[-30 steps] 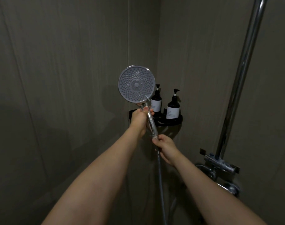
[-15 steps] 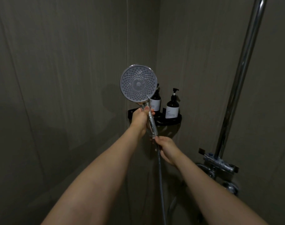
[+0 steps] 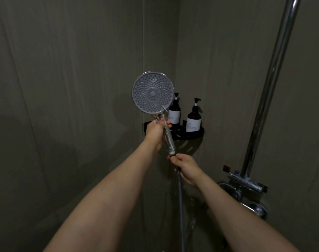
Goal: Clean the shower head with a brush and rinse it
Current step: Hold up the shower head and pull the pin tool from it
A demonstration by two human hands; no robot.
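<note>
The shower head (image 3: 152, 92) is held upright before the corner shelf (image 3: 200, 132), face to the camera. The left hand (image 3: 155, 132) grips its handle; the right hand (image 3: 185, 165) pinches the hose (image 3: 180, 197) joint. Judged inspection; no brush visible, so 1 must be fetched next.

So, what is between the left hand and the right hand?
In the head view, the clear lower handle of the shower head spans from the left hand to the right hand pinching its base.
</note>
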